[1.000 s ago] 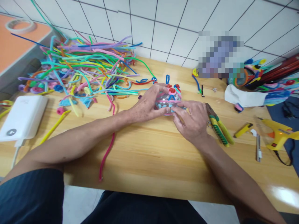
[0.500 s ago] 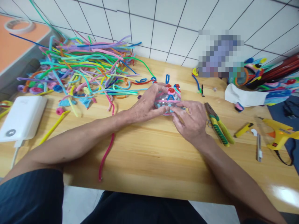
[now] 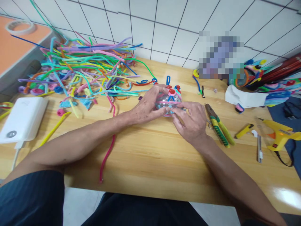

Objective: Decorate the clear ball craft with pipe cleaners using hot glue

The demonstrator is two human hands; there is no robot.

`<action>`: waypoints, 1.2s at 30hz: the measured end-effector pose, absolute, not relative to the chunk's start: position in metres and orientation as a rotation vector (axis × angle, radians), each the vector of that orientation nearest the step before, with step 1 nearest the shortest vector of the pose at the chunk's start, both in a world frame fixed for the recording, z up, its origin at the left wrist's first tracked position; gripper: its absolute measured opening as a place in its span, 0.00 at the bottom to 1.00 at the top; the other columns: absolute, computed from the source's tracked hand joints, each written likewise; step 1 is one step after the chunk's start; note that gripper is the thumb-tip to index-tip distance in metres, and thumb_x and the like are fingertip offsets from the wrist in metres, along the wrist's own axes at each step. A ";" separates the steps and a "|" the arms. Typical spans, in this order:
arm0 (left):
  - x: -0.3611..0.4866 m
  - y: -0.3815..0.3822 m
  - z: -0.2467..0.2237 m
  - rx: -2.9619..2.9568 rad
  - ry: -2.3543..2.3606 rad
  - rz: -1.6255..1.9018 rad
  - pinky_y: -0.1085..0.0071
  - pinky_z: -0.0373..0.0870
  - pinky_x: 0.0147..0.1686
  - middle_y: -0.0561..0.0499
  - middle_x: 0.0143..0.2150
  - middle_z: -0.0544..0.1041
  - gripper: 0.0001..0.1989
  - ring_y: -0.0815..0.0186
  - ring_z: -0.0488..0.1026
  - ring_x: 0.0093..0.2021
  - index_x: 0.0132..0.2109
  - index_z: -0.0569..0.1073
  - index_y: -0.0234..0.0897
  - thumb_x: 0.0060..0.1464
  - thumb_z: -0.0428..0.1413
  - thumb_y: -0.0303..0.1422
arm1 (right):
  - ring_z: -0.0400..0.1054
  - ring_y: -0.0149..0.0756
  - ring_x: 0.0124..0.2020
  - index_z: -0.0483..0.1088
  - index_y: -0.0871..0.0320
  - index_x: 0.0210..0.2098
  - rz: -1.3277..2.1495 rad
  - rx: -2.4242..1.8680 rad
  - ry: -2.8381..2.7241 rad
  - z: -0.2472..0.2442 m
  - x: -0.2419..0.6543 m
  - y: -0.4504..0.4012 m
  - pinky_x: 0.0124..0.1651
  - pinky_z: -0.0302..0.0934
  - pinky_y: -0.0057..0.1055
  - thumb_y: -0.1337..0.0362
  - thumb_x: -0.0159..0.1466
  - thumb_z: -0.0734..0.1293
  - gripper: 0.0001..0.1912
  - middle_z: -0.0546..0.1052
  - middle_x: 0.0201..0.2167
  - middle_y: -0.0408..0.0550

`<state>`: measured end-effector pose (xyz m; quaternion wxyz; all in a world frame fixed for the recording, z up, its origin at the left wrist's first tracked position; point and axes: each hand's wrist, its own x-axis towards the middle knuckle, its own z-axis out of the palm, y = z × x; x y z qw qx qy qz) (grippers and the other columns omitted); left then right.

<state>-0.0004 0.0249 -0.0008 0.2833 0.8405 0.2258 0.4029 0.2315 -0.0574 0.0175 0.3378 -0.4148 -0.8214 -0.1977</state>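
A clear round ornament [image 3: 168, 99] rests on the wooden table [image 3: 141, 153], with a pink band, red flower-like curls, a blue bent piece and pale blue bits on it. My left hand [image 3: 150, 105] wraps round its left side, thumb along the front and fingers over the top. At its lower right front, my right hand [image 3: 190, 121] presses its fingertips against a small light blue piece, close to the left thumb. The fingertips partly hide that piece. A blue loop [image 3: 168, 80] lies just behind the ornament.
Piled pipe cleaners [image 3: 87, 66] cover the back left; a white power bank [image 3: 23, 119] is at far left. Green-yellow pliers [image 3: 219, 127], a yellow tool [image 3: 244, 131], a cutter [image 3: 259, 149] and a yellow glue gun [image 3: 279, 135] lie right. A red strand [image 3: 107, 157] crosses under my left forearm.
Both hands keep nearly the same place on the ornament. The view has shifted very slightly, with the objects on the right appearing a little further left.
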 end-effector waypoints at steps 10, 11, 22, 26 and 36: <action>0.002 0.024 -0.004 2.215 0.629 1.114 0.42 0.70 0.72 0.33 0.72 0.71 0.30 0.45 0.68 0.75 0.65 0.66 0.43 0.68 0.60 0.56 | 0.79 0.45 0.45 0.78 0.51 0.47 -0.502 -1.097 -2.104 0.018 0.233 -0.055 0.47 0.69 0.43 0.64 0.73 0.71 0.04 0.86 0.44 0.51; 0.003 0.025 -0.004 2.216 0.624 1.118 0.42 0.70 0.72 0.33 0.72 0.71 0.30 0.45 0.68 0.75 0.65 0.66 0.43 0.68 0.60 0.56 | 0.79 0.45 0.45 0.77 0.52 0.48 -0.495 -1.079 -2.093 0.017 0.233 -0.055 0.48 0.69 0.43 0.65 0.73 0.71 0.05 0.86 0.45 0.51; 0.001 0.026 -0.005 2.232 0.593 1.112 0.44 0.69 0.72 0.34 0.73 0.71 0.29 0.45 0.69 0.75 0.67 0.65 0.42 0.69 0.61 0.52 | 0.77 0.49 0.46 0.72 0.53 0.51 -0.476 -1.106 -1.949 0.009 0.234 -0.054 0.49 0.68 0.46 0.63 0.68 0.76 0.14 0.82 0.46 0.53; 0.001 0.027 -0.005 2.247 0.604 1.118 0.44 0.70 0.72 0.34 0.72 0.71 0.29 0.46 0.68 0.75 0.66 0.65 0.43 0.69 0.60 0.54 | 0.75 0.49 0.46 0.73 0.52 0.51 -0.462 -1.158 -1.930 0.008 0.235 -0.055 0.49 0.67 0.47 0.63 0.67 0.76 0.15 0.81 0.46 0.52; 0.001 0.025 -0.004 2.266 0.611 1.116 0.43 0.70 0.72 0.34 0.72 0.71 0.28 0.45 0.69 0.75 0.66 0.65 0.43 0.69 0.61 0.52 | 0.76 0.49 0.48 0.74 0.51 0.51 -0.318 -1.126 -1.945 0.005 0.233 -0.056 0.51 0.67 0.47 0.65 0.69 0.75 0.12 0.82 0.46 0.51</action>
